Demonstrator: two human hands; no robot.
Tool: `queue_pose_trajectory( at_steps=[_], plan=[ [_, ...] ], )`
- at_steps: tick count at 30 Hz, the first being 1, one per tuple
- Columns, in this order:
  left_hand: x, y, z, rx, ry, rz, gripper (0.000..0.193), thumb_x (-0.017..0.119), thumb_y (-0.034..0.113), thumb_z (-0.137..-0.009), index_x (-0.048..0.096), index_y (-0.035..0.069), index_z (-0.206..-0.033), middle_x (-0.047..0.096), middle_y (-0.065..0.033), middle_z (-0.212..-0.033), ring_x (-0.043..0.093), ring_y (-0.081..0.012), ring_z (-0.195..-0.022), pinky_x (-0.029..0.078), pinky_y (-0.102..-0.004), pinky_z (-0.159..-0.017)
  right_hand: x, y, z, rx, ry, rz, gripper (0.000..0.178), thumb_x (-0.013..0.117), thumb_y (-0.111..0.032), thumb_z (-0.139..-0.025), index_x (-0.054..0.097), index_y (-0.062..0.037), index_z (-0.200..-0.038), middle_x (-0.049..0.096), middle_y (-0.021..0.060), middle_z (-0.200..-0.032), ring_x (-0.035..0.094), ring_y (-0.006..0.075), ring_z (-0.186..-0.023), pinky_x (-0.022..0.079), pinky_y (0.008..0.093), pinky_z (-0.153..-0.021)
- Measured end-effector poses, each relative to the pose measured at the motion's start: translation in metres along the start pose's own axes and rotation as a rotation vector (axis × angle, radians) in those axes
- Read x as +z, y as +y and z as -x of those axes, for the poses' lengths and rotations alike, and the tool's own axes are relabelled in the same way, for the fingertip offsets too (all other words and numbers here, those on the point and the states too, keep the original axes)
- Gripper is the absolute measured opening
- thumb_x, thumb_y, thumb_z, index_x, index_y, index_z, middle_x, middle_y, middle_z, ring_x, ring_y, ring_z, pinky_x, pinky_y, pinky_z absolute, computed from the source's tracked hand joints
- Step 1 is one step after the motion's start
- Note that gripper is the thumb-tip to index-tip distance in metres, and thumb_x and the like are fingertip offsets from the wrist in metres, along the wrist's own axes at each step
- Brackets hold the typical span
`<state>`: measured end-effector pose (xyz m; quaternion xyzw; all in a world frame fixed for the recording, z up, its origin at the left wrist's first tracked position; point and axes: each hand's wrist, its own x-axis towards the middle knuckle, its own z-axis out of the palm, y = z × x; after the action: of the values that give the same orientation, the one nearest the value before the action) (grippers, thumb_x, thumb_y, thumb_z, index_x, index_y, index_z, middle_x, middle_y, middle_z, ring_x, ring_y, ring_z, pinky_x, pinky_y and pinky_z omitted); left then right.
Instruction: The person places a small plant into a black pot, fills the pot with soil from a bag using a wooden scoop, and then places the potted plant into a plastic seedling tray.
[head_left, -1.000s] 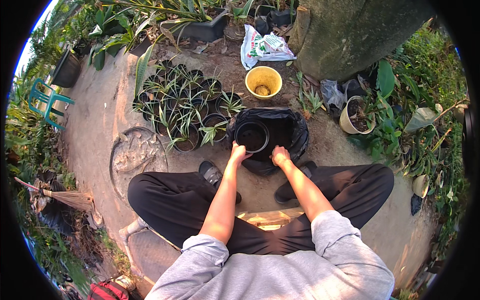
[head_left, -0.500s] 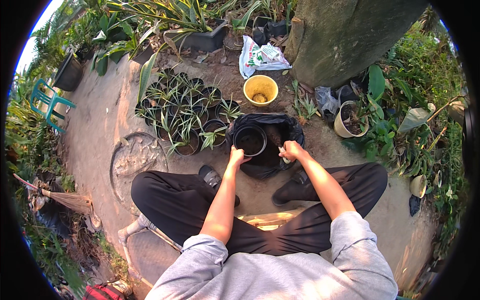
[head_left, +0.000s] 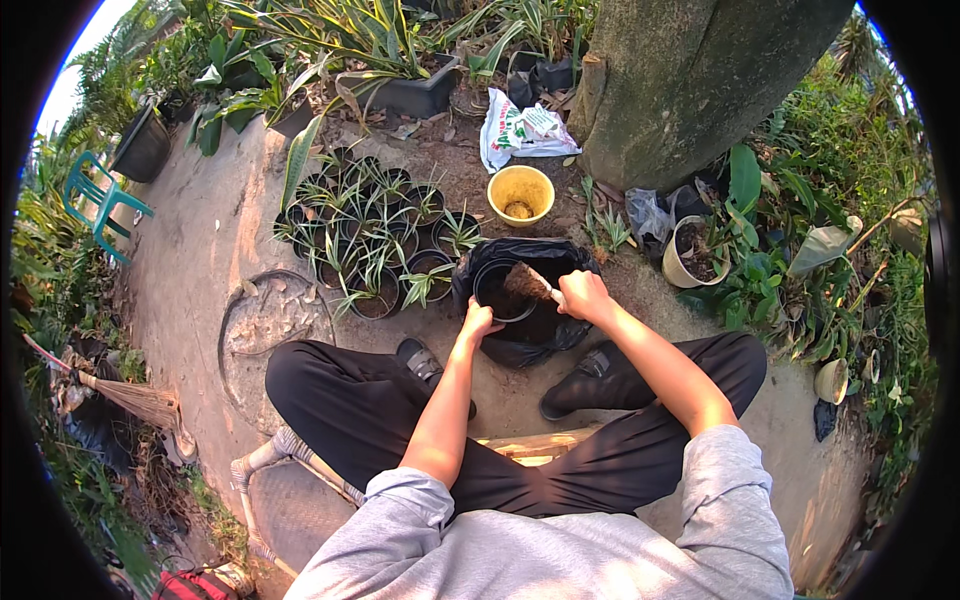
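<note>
My left hand (head_left: 479,321) grips the near rim of a round black plant pot (head_left: 487,297), its fingers closed on it. The pot is held over the left side of a black plastic bag (head_left: 522,354) with dark soil (head_left: 545,318) inside. In my right hand (head_left: 585,296) is the pale handle of a small trowel (head_left: 528,282). Its blade, carrying brown soil, lies over the pot's opening. How much soil the pot holds is partly hidden by the blade.
Several small black pots of striped, spiky plants (head_left: 385,240) stand to the left. A yellow bucket (head_left: 521,194) and a white printed sack (head_left: 525,132) lie beyond the bag, near a thick tree trunk (head_left: 690,90). Loose plantlets (head_left: 607,228) rest on the ground by a cream pot (head_left: 692,255).
The trowel has come up out of the bag with soil on its blade and moved left over the pot. My left hand keeps hold of the pot.
</note>
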<state>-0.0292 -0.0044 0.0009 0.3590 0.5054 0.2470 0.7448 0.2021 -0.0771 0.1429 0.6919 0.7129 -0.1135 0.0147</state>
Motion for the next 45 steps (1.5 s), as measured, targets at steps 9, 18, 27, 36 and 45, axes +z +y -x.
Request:
queue_pose_trajectory(
  at_steps=[9,18,27,36,45],
  plan=[
    [-0.008,-0.002,0.001,0.044,-0.017,0.005,0.056,0.037,-0.008,-0.082,0.029,0.006,-0.135,0.044,-0.0168,-0.136,0.053,-0.0344,-0.123,0.056,-0.0557,-0.091,0.007,0.002,0.000,0.208,-0.046,0.004,0.034,0.083,-0.026,-0.068,0.070,-0.0011,-0.088,0.071,0.0198,-0.090,0.070,0.0364,-0.089,0.056,0.0438,-0.076],
    [-0.002,0.002,-0.004,0.035,0.182,-0.069,0.055,0.036,-0.004,-0.083,0.028,0.006,-0.137,0.044,-0.0198,-0.137,0.054,-0.0352,-0.122,0.057,-0.0533,-0.090,0.072,0.028,-0.008,0.543,-0.328,-0.197,0.029,0.080,-0.024,-0.075,0.074,-0.0002,-0.088,0.073,0.0174,-0.088,0.073,0.0289,-0.082,0.059,0.0396,-0.079],
    [-0.007,-0.011,-0.011,0.033,0.202,-0.022,0.066,0.038,-0.001,-0.083,0.024,0.007,-0.147,0.037,-0.0200,-0.146,0.050,-0.0391,-0.126,0.057,-0.0554,-0.088,0.174,0.021,-0.057,0.630,0.075,-0.130,0.017,0.060,-0.006,-0.086,0.064,0.0024,-0.101,0.069,0.0231,-0.101,0.070,0.0355,-0.096,0.059,0.0408,-0.081],
    [-0.011,-0.014,-0.013,-0.041,0.183,0.035,0.071,0.034,-0.005,-0.082,0.021,0.016,-0.148,0.040,-0.0156,-0.145,0.051,-0.0358,-0.126,0.053,-0.0554,-0.092,0.195,0.012,-0.060,0.500,-0.083,-0.191,0.040,0.075,-0.021,-0.080,0.060,-0.0005,-0.111,0.066,0.0233,-0.111,0.065,0.0405,-0.104,0.055,0.0472,-0.087],
    [-0.016,-0.019,-0.019,-0.060,0.100,0.088,0.062,0.032,-0.008,-0.083,0.025,0.013,-0.141,0.043,-0.0171,-0.140,0.052,-0.0358,-0.124,0.053,-0.0564,-0.093,0.169,-0.016,-0.045,0.408,-0.267,-0.354,0.045,0.077,-0.025,-0.080,0.060,-0.0006,-0.113,0.066,0.0248,-0.111,0.063,0.0406,-0.109,0.053,0.0472,-0.091]
  ],
)
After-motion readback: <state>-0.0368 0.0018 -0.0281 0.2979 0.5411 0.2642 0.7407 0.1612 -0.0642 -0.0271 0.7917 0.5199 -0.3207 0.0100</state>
